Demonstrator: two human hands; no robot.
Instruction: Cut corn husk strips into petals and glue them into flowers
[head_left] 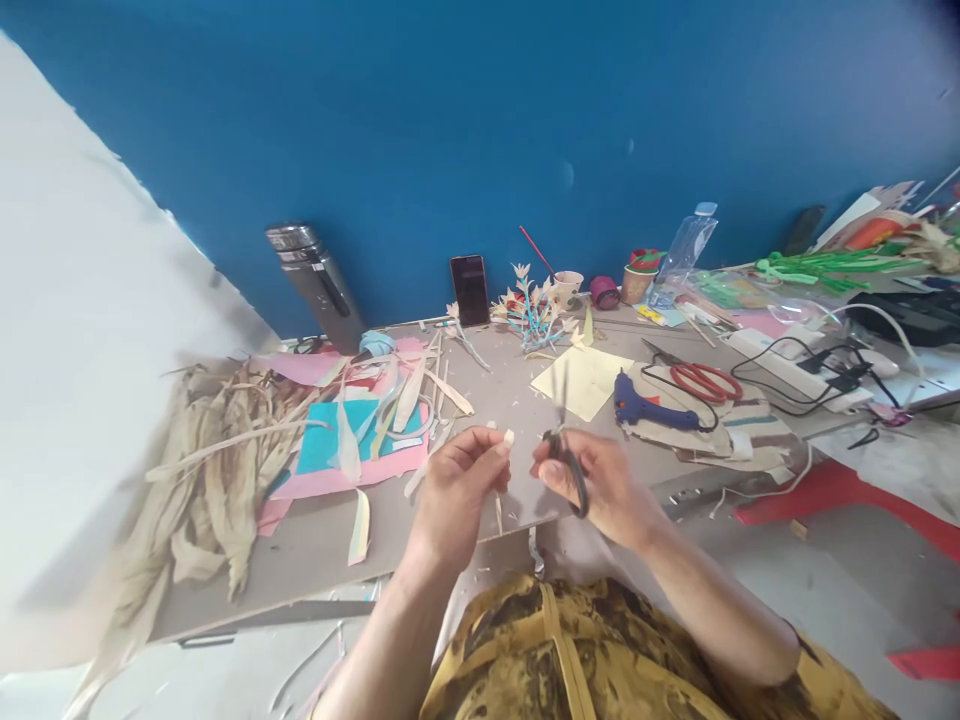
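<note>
Between thumb and fingers, my left hand (466, 478) pinches a small pale strip (509, 438); its tip sticks out above the thumb, and what looks like its other end hangs below the fingers. My right hand (600, 480) grips a pair of black-handled scissors (576, 478), with the thin blades pointing up and away from me, blurred. The two hands are apart, over the front edge of the table. Beyond them stands a bunch of small pale flowers on light blue stems (534, 318). A yellow paper sheet (589, 378) lies just past the scissors.
Dry husks (217, 450) heap at the left, beside coloured paper (319, 440) and loose strips. A dark flask (319, 285) and a phone (470, 290) lean on the wall. To the right lie a blue glue gun (652, 408), red-handled scissors (705, 382) and a power strip (795, 370) with cables.
</note>
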